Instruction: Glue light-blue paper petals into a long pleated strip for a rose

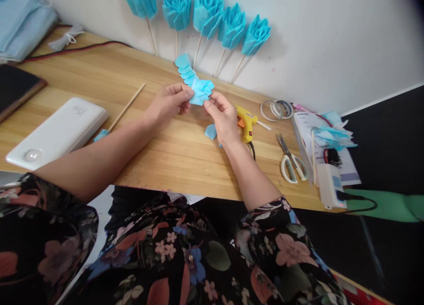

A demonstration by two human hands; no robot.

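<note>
Flowers (208, 14) stand behind the cloth piece (201, 93) — power bank (61, 130) to its left, glue gun (246, 123) and scissors (287, 154) to its right.

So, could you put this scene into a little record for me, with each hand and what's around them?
Left hand: pinches the left side of a light-blue piece
Right hand: holds the same piece's right edge
Just beyond: overlapping blue petals
Beside right hand: yellow glue gun
Farther right: white-handled scissors
Against wall: five blue flowers on sticks
Surface: wooden table

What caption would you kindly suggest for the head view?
Left hand and right hand hold blue cloth near five blue flowers and a glue gun.
</note>
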